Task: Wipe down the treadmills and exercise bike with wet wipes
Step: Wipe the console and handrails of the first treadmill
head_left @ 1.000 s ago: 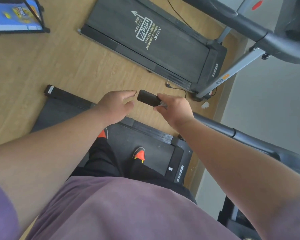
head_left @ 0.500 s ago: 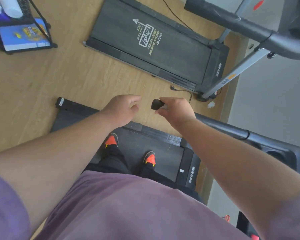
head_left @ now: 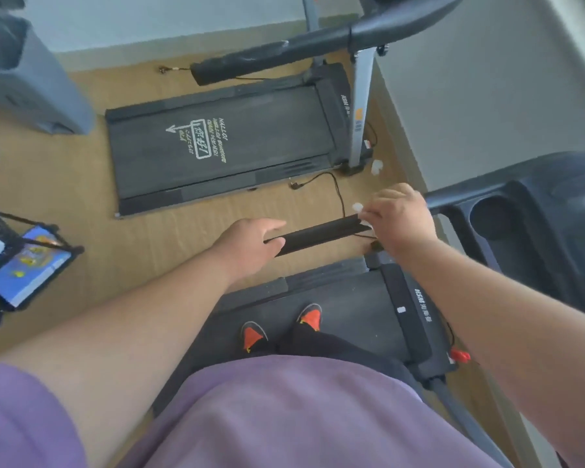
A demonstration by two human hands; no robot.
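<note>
I stand on the near treadmill (head_left: 352, 298), orange shoes on its belt. Its black foam handlebar (head_left: 321, 235) runs across in front of me. My left hand (head_left: 250, 244) grips the bar's free end, fingers over it and thumb under. My right hand (head_left: 401, 219) is curled over the bar's other end near the console (head_left: 520, 211) and pinches a white wet wipe (head_left: 357, 207) against it. The second treadmill (head_left: 217, 143) lies further off on the wooden floor, its own handlebar (head_left: 267, 59) raised above it.
A grey machine (head_left: 31, 79) stands at the top left. A black wire rack with a blue pack (head_left: 24, 268) sits at the left. A black cable (head_left: 335, 184) and white scraps (head_left: 375, 167) lie between the treadmills. A red safety key (head_left: 460, 355) hangs by the near treadmill's front.
My view has swung, so the handlebar now shows lengthwise. My left hand has closed on its free end, and my right hand with the wipe has moved along it toward the console.
</note>
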